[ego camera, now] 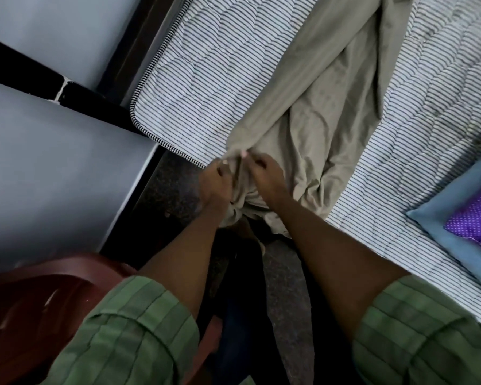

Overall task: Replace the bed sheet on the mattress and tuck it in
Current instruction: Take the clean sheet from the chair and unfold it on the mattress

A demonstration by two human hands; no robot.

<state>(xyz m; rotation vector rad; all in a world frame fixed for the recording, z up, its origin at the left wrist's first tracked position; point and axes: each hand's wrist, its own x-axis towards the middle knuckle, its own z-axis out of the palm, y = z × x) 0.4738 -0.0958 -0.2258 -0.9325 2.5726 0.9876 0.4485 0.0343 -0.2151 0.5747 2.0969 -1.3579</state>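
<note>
- Green checked sleeves [134, 329], rolled up, at the bottom edge; both bare forearms reach forward.
- Dark red chair [34, 295] at lower left, beside the left sleeve.
- Dark speckled floor [283, 287] between the arms; something dark lies there, too dim to identify.
- Left hand [215, 180] has its fingers curled round a bunched edge of the sheet [311, 112], gripping it at the mattress edge.
- Right hand [264, 173] just beside the left, fingers also curled into the same bunch of sheet, gripping it.
- Sheet is plain beige-olive, crumpled, not spread: one end hangs over the near mattress edge below the hands, the rest runs in a wrinkled strip away across the bed to the top of the view.
- Mattress [195, 73] bare on both sides of the sheet, white with thin dark stripes, quilted, striped piping round its near-left corner.
- Blue pillow [439, 215] on the mattress at right, well apart from the sheet; a purple dotted cushion [475, 218] lies on it.
- Grey wall [53, 168] at left, with a dark band across it; dark bed frame [139, 40] between wall and mattress.
</note>
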